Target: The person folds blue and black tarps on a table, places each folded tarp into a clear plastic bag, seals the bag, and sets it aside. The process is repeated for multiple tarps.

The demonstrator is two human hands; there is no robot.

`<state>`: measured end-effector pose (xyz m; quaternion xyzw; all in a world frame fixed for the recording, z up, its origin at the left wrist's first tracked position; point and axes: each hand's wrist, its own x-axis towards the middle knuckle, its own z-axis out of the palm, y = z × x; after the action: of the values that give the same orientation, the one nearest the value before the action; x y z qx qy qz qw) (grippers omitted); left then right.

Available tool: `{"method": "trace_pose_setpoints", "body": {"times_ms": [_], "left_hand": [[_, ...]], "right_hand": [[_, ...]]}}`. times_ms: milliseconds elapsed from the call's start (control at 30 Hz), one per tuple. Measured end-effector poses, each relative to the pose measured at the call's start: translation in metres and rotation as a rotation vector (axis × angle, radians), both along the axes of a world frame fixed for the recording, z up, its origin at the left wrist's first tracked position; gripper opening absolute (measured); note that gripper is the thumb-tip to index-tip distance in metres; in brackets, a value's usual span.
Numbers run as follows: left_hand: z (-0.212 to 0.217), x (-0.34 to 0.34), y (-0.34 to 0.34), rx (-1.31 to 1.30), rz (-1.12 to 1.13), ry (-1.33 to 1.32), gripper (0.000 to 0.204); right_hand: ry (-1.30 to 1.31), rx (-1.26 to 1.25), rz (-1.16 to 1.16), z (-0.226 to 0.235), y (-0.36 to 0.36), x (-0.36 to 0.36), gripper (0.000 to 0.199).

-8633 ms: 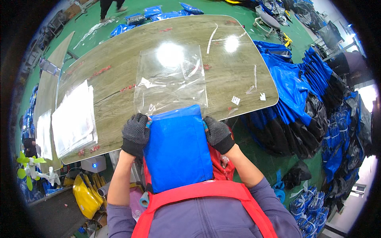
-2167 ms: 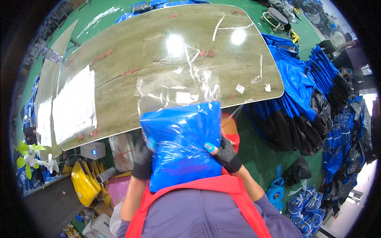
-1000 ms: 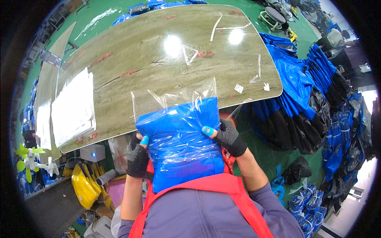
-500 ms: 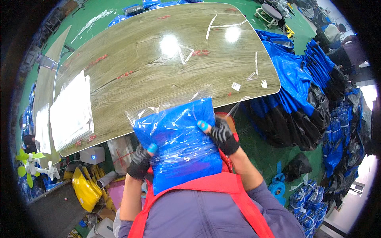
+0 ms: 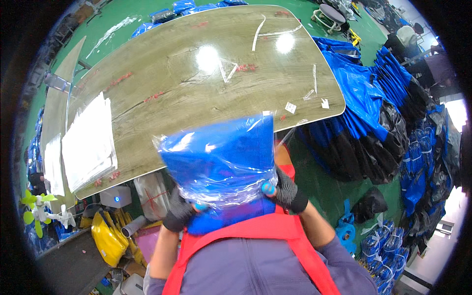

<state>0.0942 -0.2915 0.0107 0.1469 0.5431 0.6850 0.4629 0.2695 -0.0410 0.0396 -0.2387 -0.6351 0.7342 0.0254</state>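
Note:
A folded blue sheet (image 5: 221, 142) lies partly inside a clear plastic bag (image 5: 221, 191), against my body and over the table's near edge. The bag's film is bunched in wrinkles across the lower part of the blue bundle. My left hand (image 5: 180, 210), in a dark knit glove with a blue-wrapped thumb, grips the left side of the bag. On the opposite side my right hand (image 5: 286, 192), gloved alike, pinches the bag's edge with its blue-tipped thumb on top. Most fingers of both hands are hidden beneath the bundle.
A wood-patterned table (image 5: 187, 93) spreads ahead, with a stack of clear bags (image 5: 88, 142) at its left. Large blue and black sheets (image 5: 364, 108) hang at the right. Yellow folded pieces (image 5: 109, 238) and a small white box (image 5: 116, 196) sit at lower left.
Both hands have moved down toward my body, drawing the plastic bag's film along the blue sheet. More of the sheet's far end now shows smooth, and wrinkles have gathered between the hands.

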Motion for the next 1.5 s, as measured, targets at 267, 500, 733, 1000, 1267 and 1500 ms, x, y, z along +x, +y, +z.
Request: {"method": "trace_pose_setpoints", "body": {"times_ms": [267, 500, 733, 1000, 1267, 1500], "left_hand": [[0.039, -0.069, 0.047, -0.079, -0.147, 1.756, 0.056], [0.028, -0.071, 0.040, 0.238, 0.300, -0.130, 0.075], [0.033, -0.044, 0.024, 0.055, 0.252, 0.438, 0.109], [0.046, -0.028, 0.058, -0.041, 0.439, 0.117, 0.042], [0.035, -0.023, 0.057, 0.112, 0.133, 0.376, 0.067], [0.029, -0.041, 0.066, -0.015, 0.241, 0.430, 0.059]], "right_hand": [[0.278, -0.861, 0.188, -0.003, 0.094, -0.095, 0.069], [0.441, -0.193, -0.048, 0.033, 0.063, -0.097, 0.084], [0.354, 0.071, -0.012, 0.015, 0.026, -0.078, 0.085], [0.173, 1.018, -0.026, 0.059, 0.017, -0.091, 0.087], [0.181, 1.184, 0.441, 0.058, -0.003, -0.122, 0.066], [0.059, 1.063, 0.485, 0.046, 0.010, -0.144, 0.042]]}}
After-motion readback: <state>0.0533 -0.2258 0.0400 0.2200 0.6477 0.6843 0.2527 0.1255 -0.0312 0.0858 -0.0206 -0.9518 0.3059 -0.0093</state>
